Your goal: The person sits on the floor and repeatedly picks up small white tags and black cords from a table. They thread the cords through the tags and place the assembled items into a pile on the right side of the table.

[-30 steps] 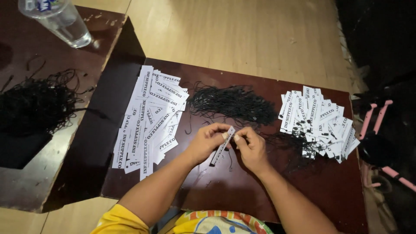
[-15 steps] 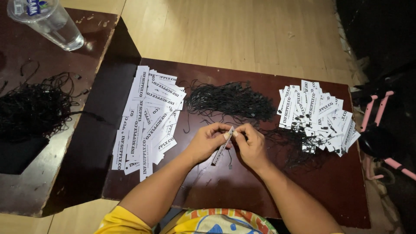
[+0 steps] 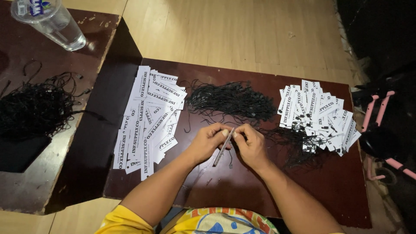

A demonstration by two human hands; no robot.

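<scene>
- Right now both hands are meeting over the middle of the dark tabletop [image 3: 242, 186], pinching one narrow paper tag [image 3: 222, 148] between them.
- Left hand [image 3: 207, 142] is gripping it from nine o'clock, right hand [image 3: 250, 145] from three — fingers of each clamped on the tag's upper end.
- Its long axis is running from one o'clock down to seven o'clock.
- Black strings [image 3: 232, 99] are lying at twelve o'clock — roughly equally near both hands.

Single head-worn camera looks steeply down, at close range, onto the dark worktop [image 3: 242, 190] before the person.
</scene>
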